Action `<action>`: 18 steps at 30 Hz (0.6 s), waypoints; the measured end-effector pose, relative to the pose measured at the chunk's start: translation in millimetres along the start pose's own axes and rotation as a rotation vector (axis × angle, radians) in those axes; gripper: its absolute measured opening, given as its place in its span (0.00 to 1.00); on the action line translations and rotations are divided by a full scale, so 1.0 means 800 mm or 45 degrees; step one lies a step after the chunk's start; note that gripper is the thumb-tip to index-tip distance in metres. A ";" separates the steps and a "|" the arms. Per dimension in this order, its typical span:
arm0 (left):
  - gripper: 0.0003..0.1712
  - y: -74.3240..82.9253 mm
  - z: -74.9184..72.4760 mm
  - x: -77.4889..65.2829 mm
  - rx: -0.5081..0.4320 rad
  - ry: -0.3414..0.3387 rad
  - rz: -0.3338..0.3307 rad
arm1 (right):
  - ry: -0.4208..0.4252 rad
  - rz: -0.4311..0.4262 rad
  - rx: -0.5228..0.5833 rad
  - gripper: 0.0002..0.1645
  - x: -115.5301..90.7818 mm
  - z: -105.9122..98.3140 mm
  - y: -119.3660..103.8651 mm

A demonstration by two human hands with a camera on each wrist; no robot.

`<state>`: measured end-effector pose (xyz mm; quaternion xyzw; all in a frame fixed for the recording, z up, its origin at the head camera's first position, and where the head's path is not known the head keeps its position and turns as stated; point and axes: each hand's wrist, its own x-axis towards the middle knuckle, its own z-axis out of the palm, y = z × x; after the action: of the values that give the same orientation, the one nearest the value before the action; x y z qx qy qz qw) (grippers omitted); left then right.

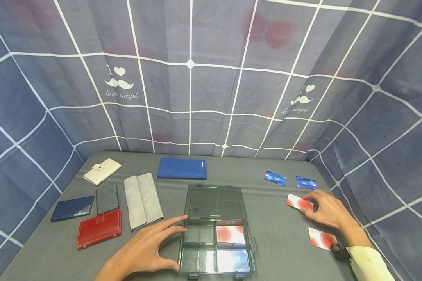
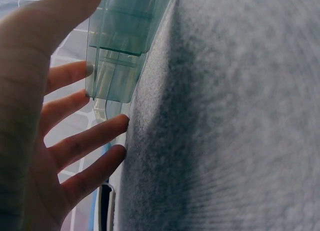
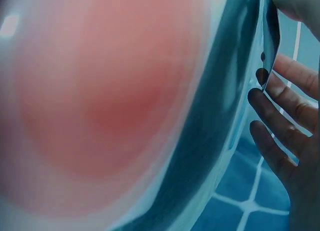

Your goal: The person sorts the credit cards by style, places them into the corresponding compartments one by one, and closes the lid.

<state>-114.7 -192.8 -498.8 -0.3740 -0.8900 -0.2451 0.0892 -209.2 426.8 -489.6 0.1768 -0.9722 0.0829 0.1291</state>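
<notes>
My left hand (image 1: 151, 248) rests at the left side of a clear green-tinted divided box (image 1: 189, 260), fingers spread and fairly straight. The box's lid (image 1: 214, 203) is folded back. A red-and-white card (image 1: 228, 234) and a blue-and-white card (image 1: 233, 260) lie in its right compartments. With thumb and fingertips, my right hand (image 1: 327, 208) pinches a red-and-white card (image 1: 296, 201) at the right; in the right wrist view the held card (image 3: 271, 36) appears edge-on. Another red-and-white card (image 1: 320, 238) lies below that hand, filling much of the right wrist view.
Two blue cards (image 1: 275, 178) (image 1: 306, 182) lie farther back on the right. A blue wallet (image 1: 181, 168) is behind the box. To the left are a grey folded wallet (image 1: 144, 201), a red wallet (image 1: 100, 229), a cream wallet (image 1: 102, 171), a dark blue holder (image 1: 70, 208) and a grey holder (image 1: 107, 199).
</notes>
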 end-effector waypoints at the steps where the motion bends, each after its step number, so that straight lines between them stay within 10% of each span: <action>1: 0.48 0.000 0.000 0.000 0.003 0.003 0.004 | 0.005 -0.015 0.002 0.25 0.001 0.000 -0.004; 18: 0.47 -0.001 0.001 0.001 -0.017 0.064 0.075 | 0.195 -0.412 -0.006 0.25 0.030 0.005 -0.119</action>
<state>-116.0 -192.7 -499.7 -0.3943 -0.8744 -0.2577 0.1163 -196.6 330.3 -475.5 0.3239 -0.9186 0.0719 0.2148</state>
